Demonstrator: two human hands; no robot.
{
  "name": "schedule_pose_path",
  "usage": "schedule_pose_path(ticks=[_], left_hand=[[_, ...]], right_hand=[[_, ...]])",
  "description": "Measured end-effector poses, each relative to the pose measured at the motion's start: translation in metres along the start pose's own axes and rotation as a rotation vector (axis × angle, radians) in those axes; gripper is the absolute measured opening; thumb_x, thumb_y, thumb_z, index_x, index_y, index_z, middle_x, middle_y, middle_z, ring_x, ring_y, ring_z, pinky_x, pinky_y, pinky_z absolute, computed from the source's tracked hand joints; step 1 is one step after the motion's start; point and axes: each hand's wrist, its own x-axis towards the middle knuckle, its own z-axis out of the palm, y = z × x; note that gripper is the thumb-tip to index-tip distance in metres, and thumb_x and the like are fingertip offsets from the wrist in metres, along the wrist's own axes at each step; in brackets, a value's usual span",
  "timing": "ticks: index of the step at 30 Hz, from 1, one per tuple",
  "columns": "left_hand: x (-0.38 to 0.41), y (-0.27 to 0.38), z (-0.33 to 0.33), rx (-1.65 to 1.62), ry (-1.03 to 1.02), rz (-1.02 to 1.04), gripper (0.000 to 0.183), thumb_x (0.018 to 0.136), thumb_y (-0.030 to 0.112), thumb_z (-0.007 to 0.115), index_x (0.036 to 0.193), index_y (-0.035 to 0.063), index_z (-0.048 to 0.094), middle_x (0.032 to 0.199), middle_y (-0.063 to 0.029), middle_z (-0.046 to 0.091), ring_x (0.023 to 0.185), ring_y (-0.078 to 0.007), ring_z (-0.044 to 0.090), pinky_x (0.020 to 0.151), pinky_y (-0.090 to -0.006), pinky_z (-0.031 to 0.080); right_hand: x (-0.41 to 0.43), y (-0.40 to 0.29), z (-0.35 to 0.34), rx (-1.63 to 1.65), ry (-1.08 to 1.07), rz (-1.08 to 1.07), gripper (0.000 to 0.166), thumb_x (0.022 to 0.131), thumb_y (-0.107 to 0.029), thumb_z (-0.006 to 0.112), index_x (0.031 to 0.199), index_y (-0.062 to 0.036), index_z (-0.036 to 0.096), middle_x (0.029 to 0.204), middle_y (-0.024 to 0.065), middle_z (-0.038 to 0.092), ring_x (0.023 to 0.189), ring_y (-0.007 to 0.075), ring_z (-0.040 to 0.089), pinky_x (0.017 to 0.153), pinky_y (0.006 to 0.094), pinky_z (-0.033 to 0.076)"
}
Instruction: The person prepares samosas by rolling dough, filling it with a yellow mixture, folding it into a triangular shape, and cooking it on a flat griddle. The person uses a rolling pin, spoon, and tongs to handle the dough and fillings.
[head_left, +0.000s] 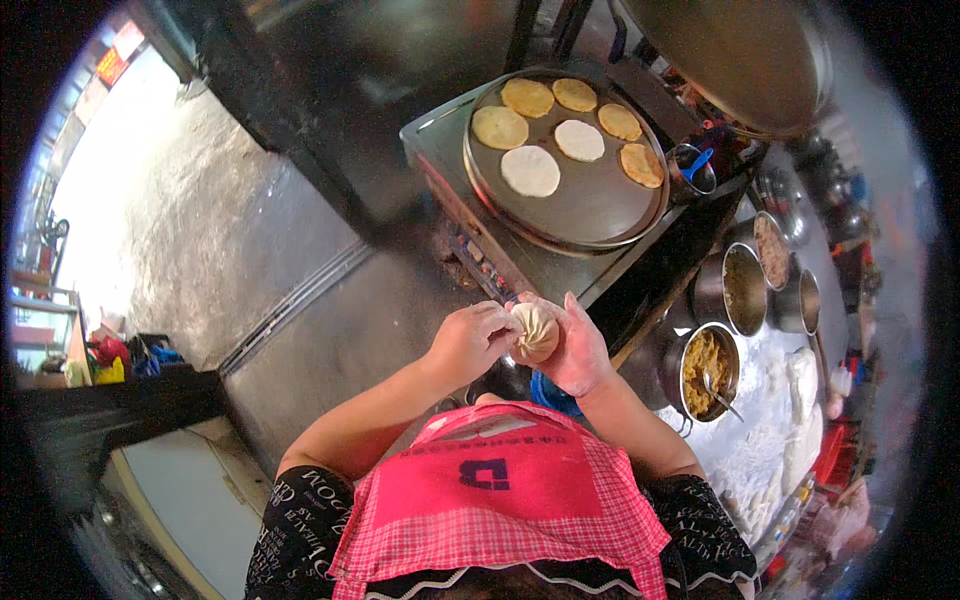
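A round, pleated dough bun (535, 334) is held in front of my apron, between both hands. My right hand (577, 349) cups it from the right and below, palm up. The fingers of my left hand (480, 334) are pinched together at its left edge; whether they grip the dough I cannot tell. Both hands are dusted with flour. Ahead of them a round griddle (585, 214) carries several flat cakes, among them a pale one (530, 171) and a browned one (641, 165).
Right of me, metal pots stand by a floured surface (720, 450); one holds yellow filling (703, 367) and a spoon. A long piece of dough (802, 412) lies at its far edge. A large round lid (742, 60) rises behind the griddle, near a container with a blue-handled utensil (697, 163).
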Motion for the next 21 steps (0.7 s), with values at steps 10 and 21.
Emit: schedule_pose_path(ticks=[10, 21], left_hand=[[0.171, 0.006, 0.008, -0.199, -0.302, -0.163, 0.06, 0.064, 0.011, 0.077, 0.118, 0.0026, 0.052, 0.109, -0.0137, 0.06, 0.095, -0.0237, 0.06, 0.08, -0.0376, 0.05], [0.317, -0.144, 0.098, 0.411, -0.34, -0.142, 0.047, 0.078, 0.015, 0.065, 0.123, 0.0072, 0.052, 0.116, -0.0167, 0.059, 0.109, -0.0345, 0.056, 0.089, -0.0408, 0.047]], right_hand=[[0.024, -0.129, -0.02, 0.076, 0.056, -0.466, 0.054, 0.099, -0.046, 0.035, 0.134, -0.0057, 0.045, 0.138, 0.0127, 0.047, 0.126, 0.0276, 0.043, 0.108, 0.0423, 0.032], [0.002, -0.135, -0.084, 0.212, 0.402, -0.747, 0.053, 0.099, -0.041, 0.038, 0.132, -0.0007, 0.047, 0.136, 0.015, 0.049, 0.127, 0.0308, 0.044, 0.109, 0.0442, 0.032]])
